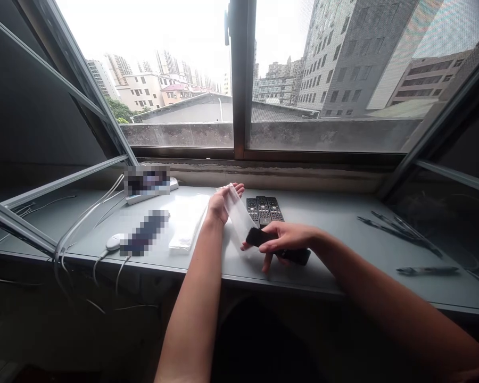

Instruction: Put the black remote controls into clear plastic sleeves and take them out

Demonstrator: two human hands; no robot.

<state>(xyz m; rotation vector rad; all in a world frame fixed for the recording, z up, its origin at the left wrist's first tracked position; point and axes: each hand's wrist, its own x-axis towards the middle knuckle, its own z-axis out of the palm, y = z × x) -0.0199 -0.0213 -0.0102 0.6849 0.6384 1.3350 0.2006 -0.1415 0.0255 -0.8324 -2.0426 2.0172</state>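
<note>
My left hand [217, 207] holds a clear plastic sleeve [239, 215] above the desk, its fingers partly stretched out behind the plastic. My right hand [290, 236] grips a black remote control [258, 238] from above, its plain side up. One end of the remote meets the near end of the sleeve; whether it is inside the opening I cannot tell. Just beyond my right hand, several black remotes [264, 208] lie side by side with their buttons up. A stack of clear plastic sleeves [187, 221] rests left of my left forearm.
A blurred-out phone-shaped item [145, 234] and a white round device [114, 242] with cables lie at left. Behind them sits a white power strip [173, 184]. Dark pen-like items [427, 271] and cables are at right. Metal frame bars [67, 181] flank the desk; a window [239, 80] rises behind.
</note>
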